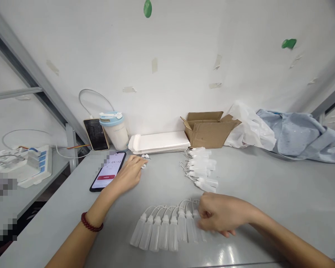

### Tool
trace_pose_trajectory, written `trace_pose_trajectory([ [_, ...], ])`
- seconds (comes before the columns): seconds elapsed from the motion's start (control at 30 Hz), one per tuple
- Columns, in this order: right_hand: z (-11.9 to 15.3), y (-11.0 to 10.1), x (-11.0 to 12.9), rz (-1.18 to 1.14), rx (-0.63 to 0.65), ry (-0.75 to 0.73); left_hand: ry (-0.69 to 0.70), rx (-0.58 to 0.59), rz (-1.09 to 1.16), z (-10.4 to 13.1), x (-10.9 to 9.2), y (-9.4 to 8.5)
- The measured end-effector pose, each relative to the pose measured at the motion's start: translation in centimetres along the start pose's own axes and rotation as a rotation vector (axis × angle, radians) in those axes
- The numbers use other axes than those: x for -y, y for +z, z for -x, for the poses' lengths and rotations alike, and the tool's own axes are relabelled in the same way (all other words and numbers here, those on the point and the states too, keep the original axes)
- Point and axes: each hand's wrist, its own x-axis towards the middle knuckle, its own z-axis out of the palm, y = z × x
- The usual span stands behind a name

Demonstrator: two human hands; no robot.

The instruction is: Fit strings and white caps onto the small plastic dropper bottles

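My left hand [130, 172] reaches past the phone. Its fingers are stretched out over the table, the tips close to several small white caps [145, 156]. At the right end of a row of translucent squeeze bottles [155, 232], my right hand [219, 213] is closed, with curled fingers on a squeeze bottle [198, 226] that is partly hidden and blurred. Thin white loops, apparently cap straps, rise from the necks of the bottles in the row. A second group of similar bottles [202, 167] lies farther back, with their necks to the left.
A phone showing a timer [107, 173] lies left of my left hand. Along the wall stand a second phone [96, 134], a blue-lidded cup [115, 132], stacked white packets [163, 142], a cardboard box [210, 134], a plastic bag [248, 128] and blue cloth [298, 136]. A power strip [39, 165] sits at left.
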Motion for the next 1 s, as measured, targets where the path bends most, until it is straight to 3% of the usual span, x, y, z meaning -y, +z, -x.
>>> trace_pose_trajectory([
  [0.3,-0.3,-0.1,-0.2,-0.01,-0.021,0.063,-0.004,0.05,-0.038,0.0,-0.3,1.2],
  [0.63,-0.7,-0.2,-1.3,0.026,-0.128,0.029,0.013,0.091,0.002,0.2,-1.6,0.5],
  [0.8,-0.9,-0.5,-1.3,-0.026,-0.261,-0.03,-0.014,0.09,0.054,0.2,-2.4,0.1],
  [1.0,-1.3,-0.7,-0.1,-0.014,-0.578,-0.119,-0.087,0.11,0.26,0.1,-5.0,-1.1],
])
